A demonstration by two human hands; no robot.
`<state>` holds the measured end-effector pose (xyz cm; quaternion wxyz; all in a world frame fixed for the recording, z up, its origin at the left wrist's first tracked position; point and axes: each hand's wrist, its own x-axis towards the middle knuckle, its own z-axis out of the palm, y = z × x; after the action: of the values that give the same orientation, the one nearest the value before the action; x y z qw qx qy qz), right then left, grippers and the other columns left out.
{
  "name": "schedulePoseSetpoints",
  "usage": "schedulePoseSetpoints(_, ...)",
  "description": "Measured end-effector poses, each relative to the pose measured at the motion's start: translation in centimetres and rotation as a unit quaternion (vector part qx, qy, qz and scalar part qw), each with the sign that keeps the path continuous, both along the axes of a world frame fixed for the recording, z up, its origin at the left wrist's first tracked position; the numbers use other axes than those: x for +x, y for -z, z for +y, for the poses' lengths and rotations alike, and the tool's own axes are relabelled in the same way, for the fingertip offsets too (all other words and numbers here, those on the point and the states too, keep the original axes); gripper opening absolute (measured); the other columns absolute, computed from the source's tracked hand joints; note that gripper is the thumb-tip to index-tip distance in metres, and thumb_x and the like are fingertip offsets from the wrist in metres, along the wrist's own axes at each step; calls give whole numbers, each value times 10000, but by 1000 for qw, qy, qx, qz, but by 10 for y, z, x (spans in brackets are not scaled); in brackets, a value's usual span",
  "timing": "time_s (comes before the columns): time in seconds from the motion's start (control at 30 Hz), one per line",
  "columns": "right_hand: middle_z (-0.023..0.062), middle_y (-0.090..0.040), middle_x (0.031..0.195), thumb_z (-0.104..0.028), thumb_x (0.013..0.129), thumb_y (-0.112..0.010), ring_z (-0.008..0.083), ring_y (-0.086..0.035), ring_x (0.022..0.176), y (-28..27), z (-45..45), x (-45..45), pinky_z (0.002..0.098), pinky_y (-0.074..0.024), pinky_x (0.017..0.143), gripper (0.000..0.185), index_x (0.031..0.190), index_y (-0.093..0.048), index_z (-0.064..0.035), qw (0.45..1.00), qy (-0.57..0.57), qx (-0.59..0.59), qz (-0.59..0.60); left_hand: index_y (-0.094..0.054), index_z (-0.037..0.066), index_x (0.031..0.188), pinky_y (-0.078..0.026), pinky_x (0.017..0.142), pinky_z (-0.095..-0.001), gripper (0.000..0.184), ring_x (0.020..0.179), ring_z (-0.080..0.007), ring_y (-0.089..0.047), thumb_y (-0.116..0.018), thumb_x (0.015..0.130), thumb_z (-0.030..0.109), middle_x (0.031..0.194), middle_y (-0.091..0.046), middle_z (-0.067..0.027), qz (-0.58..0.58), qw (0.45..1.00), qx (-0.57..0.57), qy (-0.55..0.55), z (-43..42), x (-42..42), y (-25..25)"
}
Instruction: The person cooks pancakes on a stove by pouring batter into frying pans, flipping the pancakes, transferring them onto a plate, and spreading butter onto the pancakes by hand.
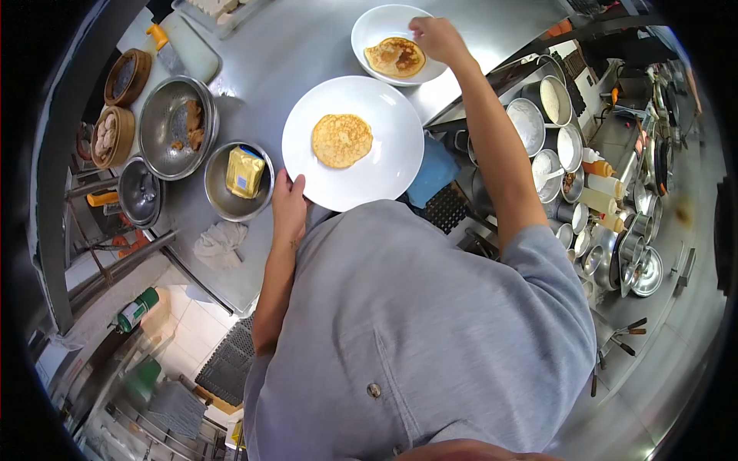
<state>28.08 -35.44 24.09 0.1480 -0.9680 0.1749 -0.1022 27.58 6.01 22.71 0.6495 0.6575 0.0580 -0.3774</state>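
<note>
A large white plate (396, 165) lies close to my body, with one round golden pancake (342, 140) on it. My left hand (288, 203) grips the plate's lower left rim, thumb against the edge. Beyond it stands a white bowl (373, 29) holding a browned pancake (394, 58) with an uneven, folded-looking surface. Over the bowl's right side is my right hand (437, 38), its fingers curled together beside this pancake. Whatever is between those fingertips is hidden.
Left of the plate are a metal bowl (215, 201) with a gold-wrapped block (244, 173), a larger metal bowl (157, 146) with brown food, and bamboo steamers (115, 137). A crumpled cloth (221, 244) lies nearby. Pots and squeeze bottles (603, 186) crowd the right.
</note>
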Motion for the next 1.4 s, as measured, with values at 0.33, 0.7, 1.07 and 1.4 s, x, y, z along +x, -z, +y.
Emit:
schedulePoseSetpoints(0.33,173,-666,932,-153,675,-593,340,-627,891,14,6,24,423,-496,793,303,948,-664,-44,977,-7,-47,208,-449,-11,1189,-507,792,-311,261,950,-171,-580,-443,936,52,1062,-572,-116,11,1000,-6,-14,-2,-2,-5)
schedulePoseSetpoints(0.7,172,-636,752,-146,698,-690,322,-612,686,-34,15,-5,386,-474,637,231,861,-607,-4,998,-4,1,62,-454,-39,1200,-488,806,-327,315,923,-223,-596,-506,920,94,1066,-582,-146,-54,998,23,6,3,-10,-6)
schedulePoseSetpoints(1.07,136,-628,723,-114,735,-687,247,-602,644,-134,86,-76,342,-469,613,213,897,-599,-7,991,-72,111,-12,-568,44,1152,-404,861,-409,473,1031,-333,-474,-711,758,263,1074,-525,-152,-585,734,237,251,-25,-7,-47)
schedulePoseSetpoints(1.4,119,-613,706,-78,720,-693,210,-575,645,-75,132,-68,323,-458,622,211,871,-576,9,959,-103,244,103,-565,73,1186,-227,1008,-505,573,1236,-366,-302,-728,689,305,1314,-382,-202,-628,642,272,346,-77,19,-26)
